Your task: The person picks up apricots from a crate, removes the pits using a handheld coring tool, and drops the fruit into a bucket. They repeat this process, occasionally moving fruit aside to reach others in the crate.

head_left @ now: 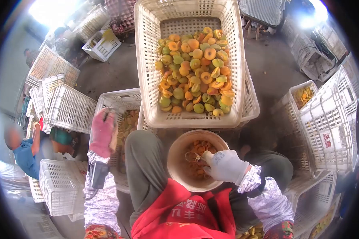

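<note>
My right hand point(227, 165), in a light grey glove, is closed around a tool with a pale handle and a looped metal end point(192, 156). It is over a white bucket point(175, 169) between my knees, with orange fruit pieces point(199, 148) inside. My left hand point(103, 133), in a pink glove, is raised at the rim of a white crate point(121, 97) on the left that has fruit pieces in it. Its fingers are blurred, and I cannot see whether they hold anything. Ahead, a large crate point(141, 59) holds many halved green and orange apricots point(195, 73).
Stacked white crates stand on the left point(70, 107) and on the right point(329, 127). A person in a blue shirt point(28, 155) sits at the far left. A small fruit crate point(101, 47) is on the floor point(119, 71) at upper left. More fruit point(253, 232) lies beside my right leg.
</note>
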Tool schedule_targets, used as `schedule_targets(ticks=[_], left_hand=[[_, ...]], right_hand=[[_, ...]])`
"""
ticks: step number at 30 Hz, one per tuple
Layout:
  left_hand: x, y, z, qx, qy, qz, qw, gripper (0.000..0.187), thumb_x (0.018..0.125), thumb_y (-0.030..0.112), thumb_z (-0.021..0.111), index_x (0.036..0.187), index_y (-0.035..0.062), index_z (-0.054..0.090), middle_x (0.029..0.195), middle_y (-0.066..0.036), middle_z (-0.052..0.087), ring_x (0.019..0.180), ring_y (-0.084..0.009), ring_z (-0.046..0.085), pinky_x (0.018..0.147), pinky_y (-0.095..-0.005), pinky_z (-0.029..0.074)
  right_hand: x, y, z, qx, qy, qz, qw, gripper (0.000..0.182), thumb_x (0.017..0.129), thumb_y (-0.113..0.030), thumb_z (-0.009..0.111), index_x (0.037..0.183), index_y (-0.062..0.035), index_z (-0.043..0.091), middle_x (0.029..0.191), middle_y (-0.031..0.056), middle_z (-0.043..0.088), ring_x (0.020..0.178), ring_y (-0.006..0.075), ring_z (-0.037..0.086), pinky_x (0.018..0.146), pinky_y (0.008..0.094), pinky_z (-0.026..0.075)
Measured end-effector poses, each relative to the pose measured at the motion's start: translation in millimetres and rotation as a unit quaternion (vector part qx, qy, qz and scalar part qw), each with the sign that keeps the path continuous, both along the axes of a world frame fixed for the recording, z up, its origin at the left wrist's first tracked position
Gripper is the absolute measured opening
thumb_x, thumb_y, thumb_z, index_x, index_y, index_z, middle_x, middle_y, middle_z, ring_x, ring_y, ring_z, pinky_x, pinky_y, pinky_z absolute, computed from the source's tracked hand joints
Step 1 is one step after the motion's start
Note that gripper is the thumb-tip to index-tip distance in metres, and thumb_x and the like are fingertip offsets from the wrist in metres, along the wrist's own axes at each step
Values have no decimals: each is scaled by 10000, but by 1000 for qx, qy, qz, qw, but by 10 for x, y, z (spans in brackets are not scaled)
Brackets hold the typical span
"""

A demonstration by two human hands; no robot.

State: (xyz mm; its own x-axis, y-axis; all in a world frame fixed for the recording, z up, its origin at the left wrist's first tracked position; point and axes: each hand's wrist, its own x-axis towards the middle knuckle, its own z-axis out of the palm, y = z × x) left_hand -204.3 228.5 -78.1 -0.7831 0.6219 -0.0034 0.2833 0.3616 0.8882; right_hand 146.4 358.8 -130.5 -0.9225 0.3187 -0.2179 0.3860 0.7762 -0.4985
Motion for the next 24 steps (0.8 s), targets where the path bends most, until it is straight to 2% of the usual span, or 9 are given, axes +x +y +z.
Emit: schedule_targets(ticks=[1, 2, 4, 6, 8, 11, 14, 16, 24], left_hand=[[25, 13, 32, -148, 289, -62, 944, 253, 904, 162, 612, 1114, 22, 628, 1037, -107, 640, 889, -215, 627, 789, -332, 512], [91, 79, 61, -148, 288, -62, 944, 253, 904, 162, 612, 1114, 22, 628, 1037, -107, 640, 889, -215, 627, 789, -332, 512], [324, 359, 69, -101, 416, -196, 882, 299, 891, 220, 615, 1133, 45, 634, 1124, -143, 623, 1007, -286, 612, 915, -377, 479], [638, 767, -7, -133, 218, -310, 916, 340, 850, 140, 625, 1176, 46, 627, 1104, -160, 636, 1024, -281, 618, 921, -377, 475], [844, 1219, -388, -179, 185, -358, 898, 382, 844, 203, 626, 1197, 57, 621, 1131, -182, 625, 1055, -310, 614, 946, -404, 468], [1005, 1764, -1146, -235, 214, -369, 874, 451, 825, 275, 638, 1224, 70, 605, 1158, -200, 614, 1083, -350, 600, 956, -425, 465], [1188, 2011, -1311, -337, 253, -360, 832, 502, 801, 312, 643, 1251, 97, 589, 1165, -210, 607, 1092, -367, 591, 938, -432, 479], [1243, 2124, -1193, -394, 225, -363, 814, 373, 828, 253, 639, 1155, 73, 638, 1161, -175, 624, 1080, -355, 612, 943, -436, 492], [1098, 2081, -1214, -291, 260, -358, 849, 341, 810, 196, 651, 1102, 21, 635, 1005, -152, 680, 989, -331, 655, 836, -421, 537]], right_hand=[[-3, 11, -20, 24, -4, 0, 1000, 271, 858, -300, 616, 963, -61, 542, 650, 136, 643, 632, 333, 661, 566, 443, 513], [-14, 25, -37, 48, -8, 0, 999, 277, 860, -302, 615, 969, -59, 541, 656, 132, 647, 633, 328, 662, 565, 434, 514], [-48, 64, -66, 62, 19, -23, 998, 273, 864, -296, 611, 972, -56, 540, 662, 126, 649, 629, 322, 661, 566, 429, 514], [-72, 115, -51, 76, 42, -42, 995, 269, 868, -291, 608, 975, -54, 540, 669, 120, 652, 624, 315, 660, 566, 423, 514], [-80, 207, 57, 133, 75, -87, 984, 249, 867, -259, 616, 962, -44, 534, 669, 111, 648, 607, 301, 653, 552, 401, 509], [-7, 328, 114, 156, 126, -126, 972, 227, 848, -220, 642, 932, -42, 530, 638, 95, 626, 578, 276, 642, 524, 371, 497], [70, 423, 138, 192, 135, -157, 959, 219, 838, -214, 656, 912, -46, 537, 629, 84, 616, 566, 260, 639, 514, 361, 493], [114, 440, 183, 172, 122, -176, 962, 222, 834, -208, 662, 926, -43, 545, 634, 80, 617, 562, 253, 636, 510, 353, 490], [92, 535, 158, 216, 182, -209, 936, 199, 853, -215, 645, 928, -58, 548, 599, 68, 603, 537, 250, 629, 487, 352, 483]])
